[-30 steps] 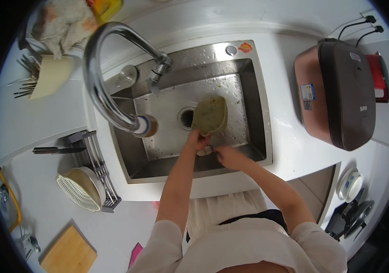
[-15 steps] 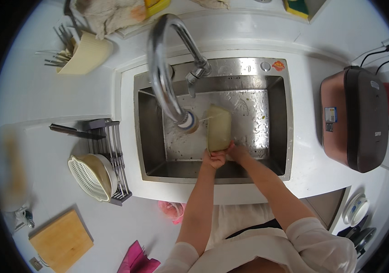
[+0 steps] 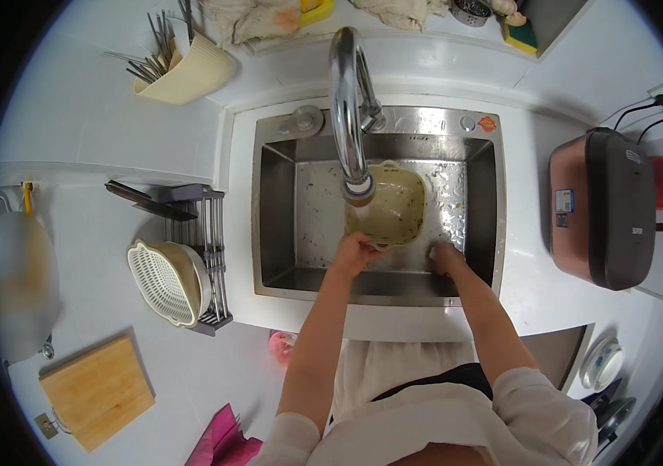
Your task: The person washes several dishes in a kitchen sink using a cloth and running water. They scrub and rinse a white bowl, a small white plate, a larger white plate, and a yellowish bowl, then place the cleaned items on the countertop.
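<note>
A pale olive plastic basin (image 3: 393, 202) with dark specks inside sits under the chrome faucet (image 3: 351, 109) in the steel sink (image 3: 275, 233). My left hand (image 3: 359, 250) has its fingers closed on the basin's near rim, at the lower left. My right hand (image 3: 446, 259) is down in the right part of the sink, apart from the basin, with fingers curled; what they hold, if anything, is hidden.
A drying rack (image 3: 215, 256) with a colander (image 3: 157, 287) and cutting board (image 3: 97, 392) lie left. A cutlery holder (image 3: 196, 76) is at back left, a sponge (image 3: 520, 37) at back right. A pink-brown appliance (image 3: 599, 210) stands right of the sink.
My right hand has left the basin's near end and moved rightward. The basin now lies with its interior facing up under the faucet, still in my left hand. The camera view has shifted.
</note>
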`<state>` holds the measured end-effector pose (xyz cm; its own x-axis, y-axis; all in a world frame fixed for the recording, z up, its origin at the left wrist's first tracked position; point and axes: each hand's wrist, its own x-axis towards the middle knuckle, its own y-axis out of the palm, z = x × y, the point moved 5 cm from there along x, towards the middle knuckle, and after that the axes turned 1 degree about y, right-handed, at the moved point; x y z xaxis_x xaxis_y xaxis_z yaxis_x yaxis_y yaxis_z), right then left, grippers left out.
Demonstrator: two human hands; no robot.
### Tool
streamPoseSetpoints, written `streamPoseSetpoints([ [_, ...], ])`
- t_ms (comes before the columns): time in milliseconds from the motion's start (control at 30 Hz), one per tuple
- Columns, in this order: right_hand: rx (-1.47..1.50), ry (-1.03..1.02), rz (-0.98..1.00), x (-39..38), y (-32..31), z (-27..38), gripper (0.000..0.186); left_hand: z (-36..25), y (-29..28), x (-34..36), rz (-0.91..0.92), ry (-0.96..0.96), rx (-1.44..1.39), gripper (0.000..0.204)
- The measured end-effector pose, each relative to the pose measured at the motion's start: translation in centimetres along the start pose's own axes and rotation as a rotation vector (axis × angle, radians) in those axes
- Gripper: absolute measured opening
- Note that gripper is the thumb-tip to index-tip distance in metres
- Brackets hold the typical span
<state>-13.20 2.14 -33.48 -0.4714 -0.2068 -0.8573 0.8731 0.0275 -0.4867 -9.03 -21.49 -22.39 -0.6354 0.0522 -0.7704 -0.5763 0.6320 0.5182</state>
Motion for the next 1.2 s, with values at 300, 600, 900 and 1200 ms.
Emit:
streamPoseSetpoints([
  [300,0.370,0.102,-0.560,-7.0,-4.2,-0.9,0.042,-4.2,0.5,-2.4,-0.140,0.176,0.593,0.060],
  [600,1.984,-0.385,-0.443,-12.3,-8.5,11.9,0.042,-3.9,-4.4,-0.1,-0.115,0.068,0.644,0.063],
  [900,1.302,-0.357,-1.177,-6.6,-10.0,20.6,0.029,-1.9,1.1,-5.0,0.134,-0.032,0.342,0.080],
  [1200,0.962,-0.791,-0.436,-9.2,-6.6,21.1,0.014,-3.9,-2.3,-1.6,0.240,-0.037,0.432,0.081],
])
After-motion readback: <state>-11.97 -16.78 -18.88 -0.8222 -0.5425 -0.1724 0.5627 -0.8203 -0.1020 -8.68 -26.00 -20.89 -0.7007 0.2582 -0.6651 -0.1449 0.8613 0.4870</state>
